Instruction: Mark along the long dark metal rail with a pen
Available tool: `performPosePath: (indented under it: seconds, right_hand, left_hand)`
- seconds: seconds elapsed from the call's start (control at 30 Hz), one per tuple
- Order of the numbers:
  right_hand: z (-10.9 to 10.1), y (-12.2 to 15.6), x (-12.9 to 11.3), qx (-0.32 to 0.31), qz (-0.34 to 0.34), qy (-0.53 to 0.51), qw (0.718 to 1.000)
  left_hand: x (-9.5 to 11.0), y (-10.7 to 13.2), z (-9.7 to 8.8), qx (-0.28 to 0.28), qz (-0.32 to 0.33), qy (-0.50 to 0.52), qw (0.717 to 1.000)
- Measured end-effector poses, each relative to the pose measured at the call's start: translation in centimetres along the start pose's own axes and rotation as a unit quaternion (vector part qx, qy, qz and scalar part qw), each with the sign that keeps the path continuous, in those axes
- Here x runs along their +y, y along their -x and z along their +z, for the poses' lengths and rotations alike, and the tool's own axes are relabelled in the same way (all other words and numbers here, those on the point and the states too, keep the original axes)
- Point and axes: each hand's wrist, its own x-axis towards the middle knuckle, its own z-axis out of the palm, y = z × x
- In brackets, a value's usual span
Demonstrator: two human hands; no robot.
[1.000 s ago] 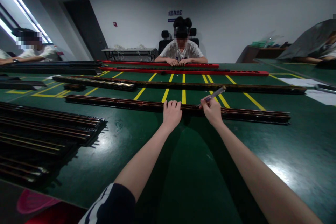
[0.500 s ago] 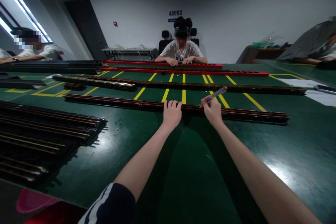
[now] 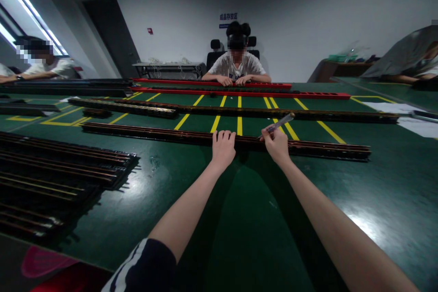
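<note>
A long dark strip with copper-coloured lines along it (image 3: 328,149) lies crosswise on the table in front of me. My left hand (image 3: 223,148) rests on its near edge, fingers curled over the top and thumb hidden. To the right, my right hand (image 3: 276,145) pinches a slim tool with a clear handle (image 3: 282,121). The handle slants up to the right, and the thin tip points down at the strip between my hands. Whether the tip touches the strip I cannot tell.
Several similar dark strips (image 3: 51,164) lie at the left. Another long strip (image 3: 290,113) runs parallel farther back, with red strips (image 3: 321,95) beyond it, near a seated person (image 3: 236,66). White papers (image 3: 415,127) lie at the right. The green table (image 3: 171,200) has yellow lines.
The long strip has slid slightly left, its right end most visibly. Both my hands have shifted left a touch and keep their holds.
</note>
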Motion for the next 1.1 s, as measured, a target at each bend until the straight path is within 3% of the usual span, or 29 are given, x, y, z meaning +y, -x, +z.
performPosePath:
  seconds: [0.6, 1.1]
  right_hand:
    - [-0.14, -0.04, 0.47, 0.038, 0.009, 0.028, 0.999]
    - [-0.14, 0.02, 0.41, 0.021, 0.007, -0.002, 1.0]
  left_hand:
    - [-0.18, -0.14, -0.38, -0.025, -0.005, 0.03, 0.999]
    - [-0.08, -0.09, -0.86, -0.023, 0.015, 0.076, 0.997]
